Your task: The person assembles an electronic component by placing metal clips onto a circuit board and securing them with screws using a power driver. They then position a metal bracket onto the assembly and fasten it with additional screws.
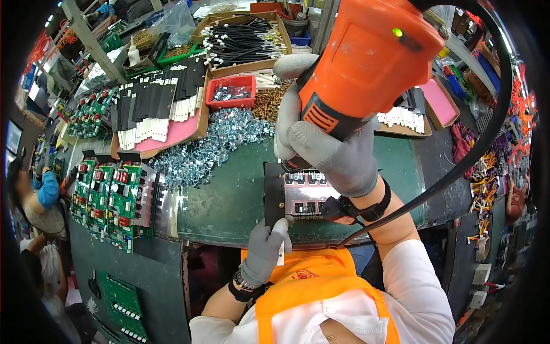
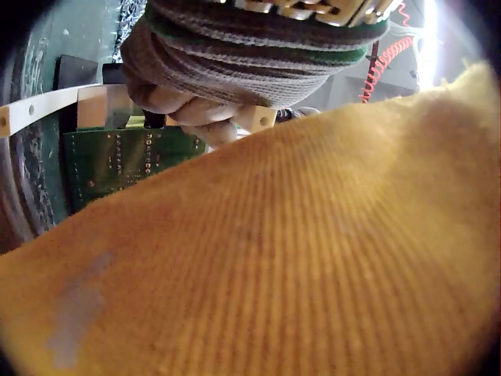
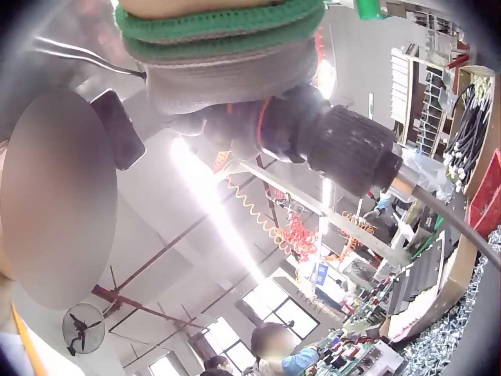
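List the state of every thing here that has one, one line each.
Green circuit board with metal plate: lies flat on the green bench.
Orange electric screwdriver: upright over the board, green lamp lit.
Right hand in grey glove: grips the screwdriver.
Left hand in grey glove: holds the board's near edge.
Red plastic tray: open, holds small parts.

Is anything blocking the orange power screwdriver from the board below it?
Nothing visible does. The grey-gloved right hand holds the orange power screwdriver right over the green circuit board with its metal plate; the hand hides the tip.
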`<state>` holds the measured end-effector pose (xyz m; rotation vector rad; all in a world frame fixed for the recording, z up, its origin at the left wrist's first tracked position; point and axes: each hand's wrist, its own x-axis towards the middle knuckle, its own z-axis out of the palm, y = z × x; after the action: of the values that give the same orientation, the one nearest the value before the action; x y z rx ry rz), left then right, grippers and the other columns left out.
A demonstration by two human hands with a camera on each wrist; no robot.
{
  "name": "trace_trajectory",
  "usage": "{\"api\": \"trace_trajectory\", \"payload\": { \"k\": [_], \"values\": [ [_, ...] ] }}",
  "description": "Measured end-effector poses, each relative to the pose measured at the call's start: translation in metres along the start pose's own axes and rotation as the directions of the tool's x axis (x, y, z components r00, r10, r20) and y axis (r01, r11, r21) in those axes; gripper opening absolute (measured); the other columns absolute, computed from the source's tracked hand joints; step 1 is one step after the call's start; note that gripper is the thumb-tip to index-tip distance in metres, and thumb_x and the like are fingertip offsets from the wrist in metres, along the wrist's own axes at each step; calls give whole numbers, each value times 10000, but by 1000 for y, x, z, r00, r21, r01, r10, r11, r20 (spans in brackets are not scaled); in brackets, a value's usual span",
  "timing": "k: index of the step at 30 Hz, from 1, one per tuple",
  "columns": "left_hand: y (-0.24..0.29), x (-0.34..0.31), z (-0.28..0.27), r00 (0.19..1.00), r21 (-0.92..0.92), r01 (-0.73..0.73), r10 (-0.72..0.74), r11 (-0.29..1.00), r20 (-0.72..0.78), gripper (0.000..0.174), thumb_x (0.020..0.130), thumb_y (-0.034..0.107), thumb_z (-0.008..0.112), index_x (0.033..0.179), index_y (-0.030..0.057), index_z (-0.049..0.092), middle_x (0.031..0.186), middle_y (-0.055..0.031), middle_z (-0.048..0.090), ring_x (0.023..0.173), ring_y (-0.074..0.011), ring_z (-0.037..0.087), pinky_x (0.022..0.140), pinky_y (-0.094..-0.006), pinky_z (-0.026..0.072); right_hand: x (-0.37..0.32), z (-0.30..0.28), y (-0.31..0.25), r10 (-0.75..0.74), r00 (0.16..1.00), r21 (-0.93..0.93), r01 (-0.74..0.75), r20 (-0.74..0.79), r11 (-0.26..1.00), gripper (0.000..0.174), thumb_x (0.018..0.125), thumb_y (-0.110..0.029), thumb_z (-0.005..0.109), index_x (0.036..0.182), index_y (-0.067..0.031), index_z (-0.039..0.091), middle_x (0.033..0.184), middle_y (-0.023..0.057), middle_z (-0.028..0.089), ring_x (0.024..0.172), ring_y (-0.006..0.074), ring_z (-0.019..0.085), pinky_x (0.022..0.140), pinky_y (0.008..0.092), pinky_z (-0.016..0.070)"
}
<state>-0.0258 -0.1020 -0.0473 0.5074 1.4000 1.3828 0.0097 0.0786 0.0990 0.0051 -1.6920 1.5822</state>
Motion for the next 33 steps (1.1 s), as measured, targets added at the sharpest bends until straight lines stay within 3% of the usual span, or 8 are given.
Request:
{"api": "trace_trajectory", "payload": {
  "k": [13,15,18,22,23,27,29,33],
  "values": [
    [2,3,-1,999,-2,-5,4,1000,-50,262,926,221,531,1011,7,656,590,-41,586,516,-93,524,504,-238,396,1,0,4,-4,1000,-19,3,-16,1000,454,778,49,550,1219,25,447,695,65,560,569,120,557,548,264,496],
    [3,3,-2,998,1,-9,9,1000,-56,258,922,213,528,1013,7,653,590,-40,586,516,-93,525,504,-237,397,0,2,5,75,993,45,-72,-90,996,425,745,-19,685,1157,-46,584,791,-26,602,683,43,548,640,228,473],
    [4,2,-2,999,11,8,-7,1000,-48,249,916,199,522,1014,6,646,591,-39,584,524,-91,528,506,-236,398,2,-1,5,104,993,22,-103,-54,994,431,749,-31,687,1168,-50,586,789,-24,594,681,42,548,637,229,473],
    [2,3,-1,999,-28,1,-2,1000,-43,244,927,200,524,1021,5,637,593,-35,578,531,-88,529,505,-235,400,2,3,3,33,999,-50,-35,-33,998,501,787,61,544,1271,16,423,699,60,553,559,122,547,530,273,478],
    [2,3,-1,999,-40,-1,0,999,-37,244,930,202,525,1021,5,636,593,-34,576,531,-86,528,503,-234,399,-2,6,-1,82,997,171,-77,-18,982,533,784,48,558,1294,16,407,691,52,540,543,122,528,511,274,459],
    [-1,1,-2,999,-43,7,-9,999,-48,250,942,220,526,1023,10,636,595,-27,576,524,-75,515,500,-225,390,-20,4,-23,139,990,216,-143,36,966,637,788,-83,650,1349,9,364,668,32,500,494,127,465,470,276,413],
    [-5,4,-4,1000,16,-22,22,1000,-22,338,983,314,490,988,13,645,579,-19,567,506,-83,511,499,-227,392,-26,4,-29,175,983,235,-181,45,955,670,792,-137,691,1356,4,357,675,35,511,498,129,468,474,276,416],
    [-6,3,-4,999,23,-44,45,999,-25,330,984,306,489,981,16,646,581,-18,570,507,-82,512,501,-226,391,-31,-4,-22,87,990,324,-118,110,939,491,737,53,588,1216,9,487,842,38,601,639,73,563,585,216,460]
  ]
}}
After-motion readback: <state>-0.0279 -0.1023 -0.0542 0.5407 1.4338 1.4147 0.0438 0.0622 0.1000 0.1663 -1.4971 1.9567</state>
